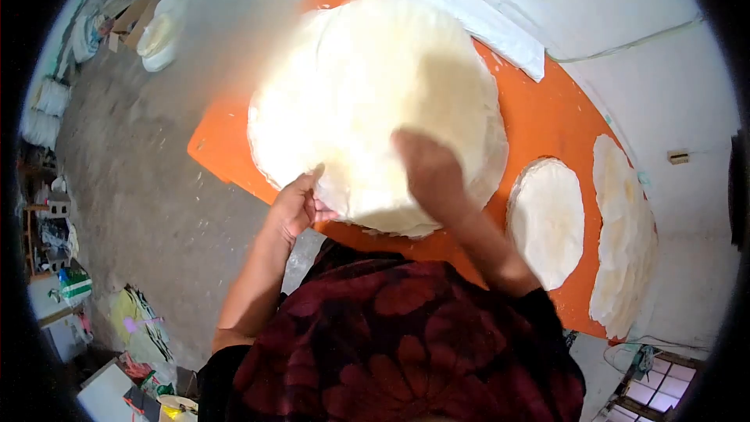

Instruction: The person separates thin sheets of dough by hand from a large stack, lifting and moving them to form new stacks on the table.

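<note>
A stack of pale round sheets (367, 86) lies on the orange bench (539, 117), toward its left corner and near edge. The left hand (299, 202) is closed on the stack's rim, thumb above, fingers below. The right hand (431, 172) is blurred over the stack; whether its fingers are together or touching is hard to tell. Good handling probably means a light, broad pinch, as thin edges may tear, with the right forearm kept clear of the smaller pale stack (547, 219) beside it.
</note>
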Available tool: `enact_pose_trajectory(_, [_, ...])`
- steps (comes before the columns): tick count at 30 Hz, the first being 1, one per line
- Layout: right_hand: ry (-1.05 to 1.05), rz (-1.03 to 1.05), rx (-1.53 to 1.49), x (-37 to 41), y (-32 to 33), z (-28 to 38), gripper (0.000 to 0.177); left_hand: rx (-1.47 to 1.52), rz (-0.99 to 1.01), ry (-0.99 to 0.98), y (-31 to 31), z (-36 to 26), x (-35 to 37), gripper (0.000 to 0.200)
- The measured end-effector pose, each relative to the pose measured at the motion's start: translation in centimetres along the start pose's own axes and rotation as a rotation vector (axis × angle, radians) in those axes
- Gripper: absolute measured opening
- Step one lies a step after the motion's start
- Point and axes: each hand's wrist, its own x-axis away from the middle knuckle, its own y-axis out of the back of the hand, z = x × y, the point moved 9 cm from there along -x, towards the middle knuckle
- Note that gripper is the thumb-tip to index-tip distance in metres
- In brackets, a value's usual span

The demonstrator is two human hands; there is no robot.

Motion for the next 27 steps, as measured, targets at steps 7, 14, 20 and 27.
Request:
enact_pose_trajectory(7, [-0.098, 0.077, -0.097, 7.0, -4.9, 3.4, 0.028, 0.133, 0.08, -0.001, 0.1, 2.1, 0.0, 0.042])
enact_pose_trajectory(14, [-0.109, 0.126, -0.107, 8.1, -4.3, 4.8, 0.038, 0.112, 0.047, -0.109, -1.5, 1.1, 0.7, 0.044])
enact_pose_trajectory(20, [-0.245, 0.22, -0.053, 7.9, -6.3, 3.6, 0.035, 0.143, 0.031, -0.082, -1.6, 1.0, 1.2, 0.03])
enact_pose_trajectory(27, [-0.567, -0.024, -0.273, -2.8, 7.6, -8.2, 0.014, -0.14, -0.573, -0.611, 8.1, -4.0, 5.7, 0.014])
